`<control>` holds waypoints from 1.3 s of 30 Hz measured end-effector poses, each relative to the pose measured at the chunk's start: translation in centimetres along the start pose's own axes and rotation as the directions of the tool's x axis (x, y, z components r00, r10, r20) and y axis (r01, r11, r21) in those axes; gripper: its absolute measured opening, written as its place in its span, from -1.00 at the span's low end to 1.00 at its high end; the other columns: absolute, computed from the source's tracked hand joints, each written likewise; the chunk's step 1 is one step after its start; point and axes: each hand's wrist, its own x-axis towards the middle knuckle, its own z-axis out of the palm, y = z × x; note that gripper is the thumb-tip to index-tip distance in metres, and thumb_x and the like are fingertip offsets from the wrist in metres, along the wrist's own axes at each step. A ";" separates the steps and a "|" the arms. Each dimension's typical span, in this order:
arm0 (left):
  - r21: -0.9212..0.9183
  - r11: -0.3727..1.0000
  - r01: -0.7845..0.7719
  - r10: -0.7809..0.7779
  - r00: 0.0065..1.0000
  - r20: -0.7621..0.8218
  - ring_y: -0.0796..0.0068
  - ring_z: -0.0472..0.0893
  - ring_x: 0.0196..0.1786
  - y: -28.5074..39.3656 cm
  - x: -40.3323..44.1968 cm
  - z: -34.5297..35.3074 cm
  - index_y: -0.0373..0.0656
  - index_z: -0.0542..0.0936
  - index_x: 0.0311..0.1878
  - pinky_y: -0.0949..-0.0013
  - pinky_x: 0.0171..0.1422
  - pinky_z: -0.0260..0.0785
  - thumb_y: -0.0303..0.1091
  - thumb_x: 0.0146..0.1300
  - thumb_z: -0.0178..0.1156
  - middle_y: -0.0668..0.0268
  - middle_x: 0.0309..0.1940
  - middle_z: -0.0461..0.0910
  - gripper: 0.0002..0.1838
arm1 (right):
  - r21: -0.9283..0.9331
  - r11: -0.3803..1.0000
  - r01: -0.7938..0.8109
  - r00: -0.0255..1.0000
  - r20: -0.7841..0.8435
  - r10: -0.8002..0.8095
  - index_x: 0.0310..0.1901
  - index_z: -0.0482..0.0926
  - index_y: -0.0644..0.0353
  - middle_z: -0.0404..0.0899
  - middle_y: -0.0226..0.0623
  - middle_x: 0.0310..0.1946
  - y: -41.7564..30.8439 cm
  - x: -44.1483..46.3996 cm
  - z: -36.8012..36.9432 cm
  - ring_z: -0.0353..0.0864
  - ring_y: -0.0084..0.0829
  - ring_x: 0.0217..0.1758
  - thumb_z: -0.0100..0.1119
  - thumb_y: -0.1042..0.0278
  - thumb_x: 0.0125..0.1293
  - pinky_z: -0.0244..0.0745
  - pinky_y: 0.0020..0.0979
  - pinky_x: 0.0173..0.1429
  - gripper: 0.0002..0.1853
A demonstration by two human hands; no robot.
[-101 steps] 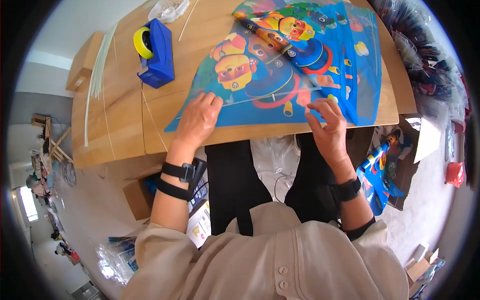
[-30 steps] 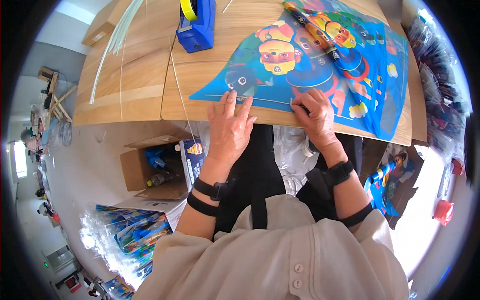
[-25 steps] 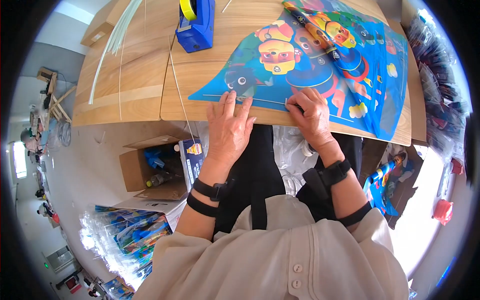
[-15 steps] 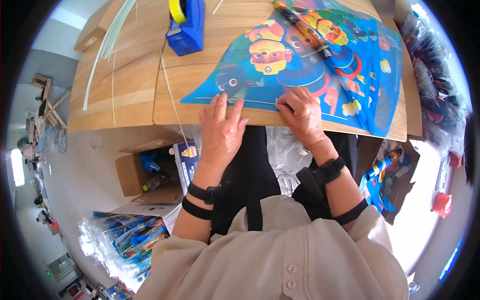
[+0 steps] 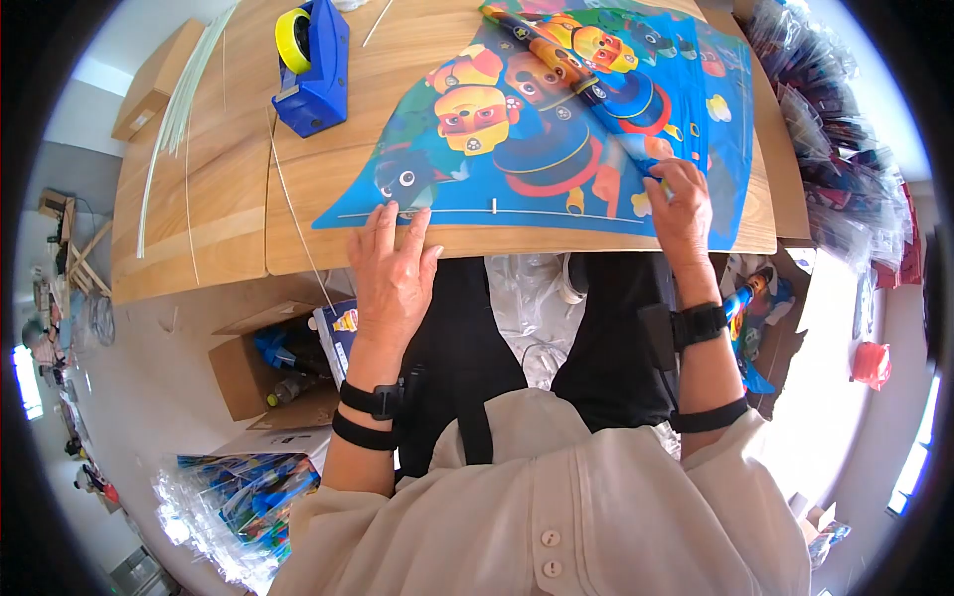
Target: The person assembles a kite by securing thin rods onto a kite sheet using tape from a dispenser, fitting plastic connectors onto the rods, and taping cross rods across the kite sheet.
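Note:
A blue printed plastic sheet (image 5: 556, 159) with cartoon figures lies at the table's front edge, its right part folded in layers. Along its lower edge runs a thin white rod (image 5: 556, 214) with a small white piece (image 5: 494, 206) standing across its middle. My left hand (image 5: 393, 268) rests with fingers spread, fingertips on the sheet's lower left near the rod's left end. At the right end of the rod, my right hand (image 5: 684, 214) has its fingers curled together at the sheet; what they hold, if anything, is hidden.
A blue tape dispenser (image 5: 316, 74) with yellow tape stands on the wooden table (image 5: 238, 199). Thin pale rods (image 5: 184, 94) lie at the left. Below are an open carton (image 5: 243, 372) and plastic-wrapped bundles (image 5: 248, 502). More wrapped packets (image 5: 825, 149) hang at the right.
My right hand has moved right along the rod, away from my left hand, and the small white piece now shows. The view has shifted. My left hand stays on the sheet.

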 end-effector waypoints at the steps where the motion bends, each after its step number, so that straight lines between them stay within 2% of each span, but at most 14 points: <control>1: 0.005 1.000 0.001 -0.001 1.000 -0.001 -0.01 0.34 0.19 0.0 0.0 0.0 -0.11 0.50 0.12 0.05 0.26 0.16 -0.41 0.07 0.25 0.00 0.12 0.36 -0.53 | 0.018 0.999 -0.039 0.999 -0.022 0.039 -0.38 0.55 0.21 0.51 -0.20 -0.34 0.3 -0.1 -0.3 0.49 -0.11 -0.18 0.24 0.47 -0.01 0.39 -0.19 -0.07 -0.88; 3: -0.004 1.000 -0.012 0.012 1.000 -0.014 -0.01 0.35 0.18 0.0 0.1 0.0 -0.12 0.50 0.11 0.05 0.25 0.16 -0.41 0.07 0.25 -0.01 0.11 0.37 -0.53 | 0.046 0.996 -0.077 0.996 -0.045 0.079 -0.38 0.55 0.21 0.51 -0.21 -0.33 -0.2 -0.3 -0.8 0.49 -0.12 -0.18 0.24 0.48 -0.01 0.39 -0.20 -0.07 -0.88; 8: -0.013 1.000 -0.018 0.017 1.000 -0.025 -0.02 0.37 0.16 0.1 0.2 -0.4 -0.16 0.51 0.08 0.04 0.23 0.18 -0.39 0.06 0.27 -0.04 0.07 0.40 -0.55 | 0.170 0.983 0.075 0.979 0.176 -0.105 -0.37 0.54 0.22 0.49 -0.23 -0.35 -4.5 -1.8 -1.0 0.47 -0.15 -0.23 0.20 0.53 0.01 0.39 -0.22 -0.11 -0.89; 12: 0.001 1.000 -0.018 0.018 0.999 -0.026 -0.02 0.38 0.16 0.0 0.2 -0.5 -0.16 0.50 0.09 0.04 0.22 0.18 -0.36 0.08 0.26 -0.06 0.06 0.40 -0.55 | 0.075 0.982 0.174 0.972 0.148 -0.183 -0.32 0.52 0.24 0.47 -0.22 -0.30 -5.7 -3.4 0.0 0.46 -0.15 -0.20 0.18 0.56 0.02 0.39 -0.21 -0.11 -0.86; 20: 0.021 1.000 -0.013 0.013 0.999 -0.034 -0.02 0.37 0.16 -0.2 0.0 -0.9 -0.14 0.49 0.10 0.04 0.21 0.18 -0.33 0.10 0.25 -0.03 0.07 0.40 -0.55 | 0.054 0.984 0.171 0.971 0.159 -0.178 -0.29 0.52 0.24 0.47 -0.20 -0.29 -6.0 -3.2 0.0 0.46 -0.14 -0.19 0.18 0.58 0.01 0.39 -0.21 -0.07 -0.82; 25: 0.008 0.997 0.080 -0.077 0.979 -0.186 0.03 0.40 0.13 -2.0 -1.1 -3.2 -0.13 0.50 0.06 0.08 0.18 0.21 -0.36 0.09 0.24 0.03 0.05 0.43 -0.59 | 0.052 0.984 0.169 0.973 0.153 -0.175 -0.30 0.52 0.24 0.47 -0.20 -0.29 -6.3 -3.1 -0.2 0.45 -0.14 -0.19 0.18 0.58 -0.01 0.38 -0.21 -0.07 -0.82; 27: 0.071 0.990 0.125 -0.106 0.968 -0.230 0.07 0.48 0.03 -3.5 -1.8 -4.8 -0.17 0.51 -0.01 0.15 0.07 0.31 -0.34 0.09 0.25 0.05 -0.05 0.49 -0.63 | 0.065 0.982 0.177 0.974 0.134 -0.184 -0.30 0.52 0.24 0.48 -0.20 -0.29 -6.6 -3.1 -0.4 0.45 -0.14 -0.20 0.18 0.58 -0.01 0.38 -0.21 -0.08 -0.82; 29: 0.009 0.866 0.501 -0.498 0.863 -0.079 0.04 0.54 -0.12 -5.2 -3.3 -5.5 -0.29 0.53 -0.17 0.12 -0.09 0.37 -0.27 0.09 0.27 -0.03 -0.24 0.55 -0.68 | 0.079 0.980 0.185 0.975 0.113 -0.193 -0.31 0.52 0.24 0.48 -0.20 -0.29 -7.0 -3.0 -0.6 0.45 -0.14 -0.20 0.18 0.59 -0.02 0.38 -0.21 -0.08 -0.82; 30: 0.012 0.865 0.501 -0.498 0.863 -0.087 0.04 0.54 -0.12 -6.1 -3.8 -5.6 -0.29 0.53 -0.17 0.12 -0.09 0.37 -0.27 0.09 0.27 -0.03 -0.24 0.55 -0.68 | 0.118 0.977 0.180 0.975 0.109 -0.193 -0.31 0.52 0.24 0.49 -0.20 -0.29 -7.5 -2.9 -0.6 0.45 -0.14 -0.21 0.19 0.59 -0.02 0.39 -0.21 -0.09 -0.82; 32: -0.029 0.742 0.669 -0.663 0.740 0.116 -0.02 0.56 -0.31 -8.0 -4.9 -5.2 -0.35 0.54 -0.35 0.16 -0.22 0.40 -0.26 0.05 0.30 -0.06 -0.44 0.56 -0.70 | 0.198 0.963 0.181 0.974 0.098 -0.203 -0.32 0.52 0.24 0.49 -0.19 -0.30 -8.9 -2.8 -0.4 0.46 -0.13 -0.23 0.18 0.60 -0.03 0.40 -0.22 -0.13 -0.82; 35: -0.450 0.631 0.631 -0.634 0.755 0.170 0.39 0.52 -0.59 -9.7 -6.0 -3.1 -0.37 0.52 -0.49 0.34 -0.48 0.33 -0.35 0.07 0.27 0.15 -0.63 0.53 -0.76 | 0.417 0.904 0.093 0.969 0.171 -0.179 -0.31 0.52 0.25 0.49 -0.16 -0.31 -11.8 -3.0 1.0 0.51 -0.11 -0.27 0.17 0.62 -0.04 0.44 -0.24 -0.21 -0.81; 36: -0.452 0.634 0.627 -0.634 0.756 0.160 0.39 0.52 -0.59 -9.7 -6.0 -2.8 -0.37 0.52 -0.49 0.34 -0.48 0.33 -0.35 0.07 0.27 0.15 -0.63 0.53 -0.76 | 0.496 0.867 0.041 0.955 0.237 -0.180 -0.32 0.52 0.27 0.49 -0.14 -0.32 -13.1 -3.0 1.4 0.52 -0.10 -0.29 0.18 0.61 -0.03 0.45 -0.25 -0.23 -0.82; 38: -0.689 0.256 0.679 -0.665 0.640 0.384 0.61 0.39 -0.69 -9.5 -5.8 -2.5 -0.32 0.51 -0.54 0.46 -0.63 0.20 -0.44 0.08 0.22 0.31 -0.70 0.47 -0.83 | 0.613 0.787 -0.066 0.910 0.360 -0.204 -0.33 0.53 0.29 0.50 -0.11 -0.35 -15.8 -2.8 2.3 0.53 -0.08 -0.32 0.19 0.58 0.02 0.46 -0.26 -0.26 -0.86; 39: -0.694 0.259 0.672 -0.666 0.645 0.375 0.61 0.39 -0.69 -8.9 -5.7 -3.0 -0.32 0.51 -0.54 0.46 -0.63 0.20 -0.44 0.08 0.22 0.31 -0.70 0.47 -0.83 | 0.655 0.747 -0.118 0.882 0.414 -0.224 -0.34 0.53 0.30 0.50 -0.09 -0.37 -17.2 -2.7 3.0 0.53 -0.07 -0.34 0.19 0.56 0.05 0.46 -0.27 -0.27 -0.88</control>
